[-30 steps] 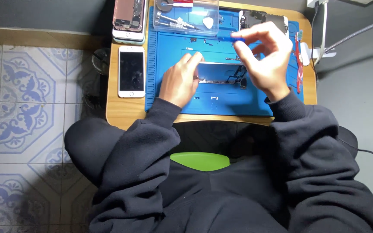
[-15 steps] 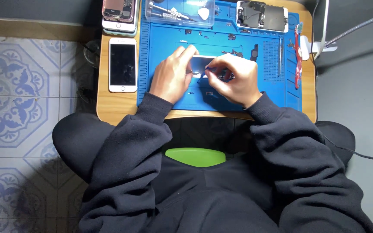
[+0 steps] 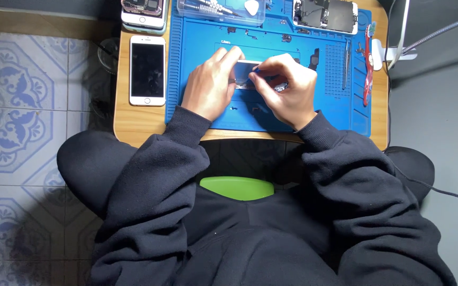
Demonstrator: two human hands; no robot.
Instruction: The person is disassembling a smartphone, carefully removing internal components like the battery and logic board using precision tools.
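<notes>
Two hands meet over the middle of the scene, and everything else sits around your fingers. The wooden worktop (image 3: 133, 124) carries it all, and the blue repair mat (image 3: 335, 114) covers most of it, spreading under and beyond both hands. Well to the left of your left fingers lies a white phone (image 3: 147, 70), face up with a dark screen, on bare wood just beside the mat's edge. Beyond it, at the far corner, sits a stack of opened phones (image 3: 143, 11). Past your right fingers, at the mat's far right, rests another opened phone (image 3: 325, 14) with its insides showing. A clear plastic tray (image 3: 221, 10) stands beyond your left fingers.

Your left hand (image 3: 210, 85) lies flat, fingers pressing down on the small phone part (image 3: 247, 72) at the mat's centre. Your right hand (image 3: 284, 87) is curled tight, fingers pinched on a thin blue tool (image 3: 256, 69) whose tip touches that part. A red-handled tool (image 3: 367, 66) lies well right of your right fingers.
</notes>
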